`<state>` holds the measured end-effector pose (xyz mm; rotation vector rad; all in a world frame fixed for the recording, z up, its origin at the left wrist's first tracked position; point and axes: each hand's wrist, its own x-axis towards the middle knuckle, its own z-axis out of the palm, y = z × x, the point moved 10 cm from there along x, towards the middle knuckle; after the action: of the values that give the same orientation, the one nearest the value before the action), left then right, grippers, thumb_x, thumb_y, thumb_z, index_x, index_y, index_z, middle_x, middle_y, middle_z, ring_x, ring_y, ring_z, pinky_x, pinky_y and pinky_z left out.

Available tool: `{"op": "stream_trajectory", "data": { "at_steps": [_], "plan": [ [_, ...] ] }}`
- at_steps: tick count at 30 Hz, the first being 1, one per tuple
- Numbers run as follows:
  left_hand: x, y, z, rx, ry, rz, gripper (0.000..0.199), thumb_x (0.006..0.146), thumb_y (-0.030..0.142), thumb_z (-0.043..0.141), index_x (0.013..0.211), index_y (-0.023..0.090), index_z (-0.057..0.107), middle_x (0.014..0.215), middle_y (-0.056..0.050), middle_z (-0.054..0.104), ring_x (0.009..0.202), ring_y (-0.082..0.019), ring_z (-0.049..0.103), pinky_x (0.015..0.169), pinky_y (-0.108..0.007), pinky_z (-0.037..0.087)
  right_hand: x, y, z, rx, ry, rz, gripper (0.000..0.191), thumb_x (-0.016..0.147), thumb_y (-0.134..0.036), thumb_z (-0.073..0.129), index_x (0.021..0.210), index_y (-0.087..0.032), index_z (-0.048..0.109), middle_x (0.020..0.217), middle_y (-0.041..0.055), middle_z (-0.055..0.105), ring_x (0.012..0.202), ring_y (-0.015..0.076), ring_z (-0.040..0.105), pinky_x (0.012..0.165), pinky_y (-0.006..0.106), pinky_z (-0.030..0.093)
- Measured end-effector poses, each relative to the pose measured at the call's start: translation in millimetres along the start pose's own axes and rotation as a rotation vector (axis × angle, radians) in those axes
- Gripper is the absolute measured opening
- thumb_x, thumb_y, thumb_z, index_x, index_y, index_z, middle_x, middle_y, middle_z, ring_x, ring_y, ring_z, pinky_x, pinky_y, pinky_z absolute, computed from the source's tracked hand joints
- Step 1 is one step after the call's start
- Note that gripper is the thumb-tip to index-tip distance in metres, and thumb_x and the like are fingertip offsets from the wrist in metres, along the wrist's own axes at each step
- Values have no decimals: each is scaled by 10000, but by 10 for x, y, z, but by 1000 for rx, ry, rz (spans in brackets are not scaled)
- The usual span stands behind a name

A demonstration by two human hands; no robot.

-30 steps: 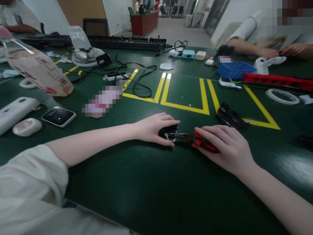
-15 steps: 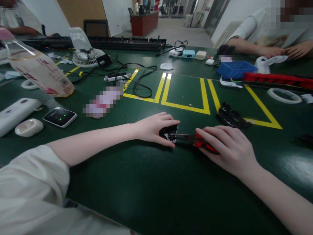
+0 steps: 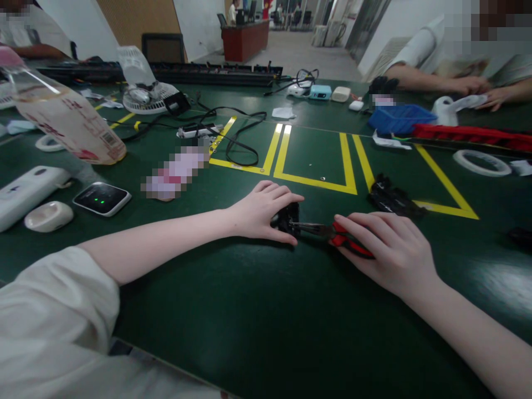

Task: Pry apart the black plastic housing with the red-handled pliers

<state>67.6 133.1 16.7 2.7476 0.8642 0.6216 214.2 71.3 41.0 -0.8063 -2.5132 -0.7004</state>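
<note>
Near the middle of the green table [image 3: 257, 310], my left hand [image 3: 264, 213] grips a small black part [image 3: 288, 218] between thumb and fingers. Red-handled pliers [image 3: 347, 239] are in my right hand [image 3: 390, 249], its fingers wrapped round the handles. The metal jaws point left and reach the black part; whether they clamp anything on it is too small to tell. A black piece [image 3: 393, 198] of irregular shape lies on the table beyond my right hand.
Yellow tape lines [image 3: 316, 183] mark the table ahead. At left are a bottle [image 3: 75, 122], a white-rimmed device [image 3: 102, 198] and a white case [image 3: 49, 216]. A blue bin [image 3: 401, 118] and tape roll [image 3: 482, 162] are at right. Another person's hands [image 3: 477, 88] are at back right.
My left hand and the black part have shifted slightly up and away, and the part is turned, showing less of its silvery side. The pliers have moved slightly. The other person's hands have moved apart.
</note>
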Motion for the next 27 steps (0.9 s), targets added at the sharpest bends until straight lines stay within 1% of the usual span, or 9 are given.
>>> {"op": "stream_trajectory", "data": {
  "at_steps": [3, 7, 12, 16, 22, 27],
  "plan": [
    [-3, 5, 0, 27, -6, -7, 786, 822, 663, 641, 1410, 173, 462, 1251, -130, 600, 1208, -293, 530, 1102, -443, 286, -4, 4, 3, -3, -3, 1, 546, 835, -245, 686, 1347, -172, 513, 1087, 133, 680, 938, 279, 608, 723, 401, 499],
    [-3, 0, 4, 58, -13, -14, 746, 836, 667, 622, 1385, 177, 499, 1232, -126, 597, 1191, -286, 530, 1104, -448, 284, 0, 11, 12, 2, -18, 10, 547, 838, -248, 678, 1354, -170, 512, 1093, 139, 676, 945, 285, 607, 732, 410, 500],
    [-3, -44, 22, 72, -19, -43, 708, 861, 647, 597, 1380, 175, 501, 1233, -117, 587, 1179, -278, 528, 1111, -457, 274, 13, 14, 6, -41, -23, 21, 488, 835, -250, 685, 1293, -145, 549, 1072, 147, 680, 923, 286, 607, 707, 405, 493],
    [-3, -90, 23, 89, -15, -82, 667, 882, 616, 576, 1376, 176, 492, 1247, -116, 584, 1171, -277, 528, 1103, -450, 287, 15, 41, 10, -89, -25, 44, 479, 832, -263, 695, 1272, -126, 564, 1061, 154, 685, 900, 286, 612, 687, 402, 486],
    [-4, -119, 6, 123, -7, -127, 536, 928, 548, 535, 1290, 154, 527, 1221, -99, 596, 1158, -268, 527, 1093, -433, 285, -3, 141, 30, -86, -31, 116, 454, 858, -298, 670, 1279, -164, 563, 1068, 131, 686, 920, 279, 624, 696, 400, 494],
    [2, -106, -2, 126, -19, -128, 435, 940, 506, 532, 1201, 159, 555, 1189, -84, 599, 1118, -249, 534, 1069, -418, 305, -14, 167, 47, -56, -44, 139, 445, 863, -298, 665, 1272, -150, 573, 1077, 139, 686, 920, 276, 628, 698, 397, 500]
  ]
}}
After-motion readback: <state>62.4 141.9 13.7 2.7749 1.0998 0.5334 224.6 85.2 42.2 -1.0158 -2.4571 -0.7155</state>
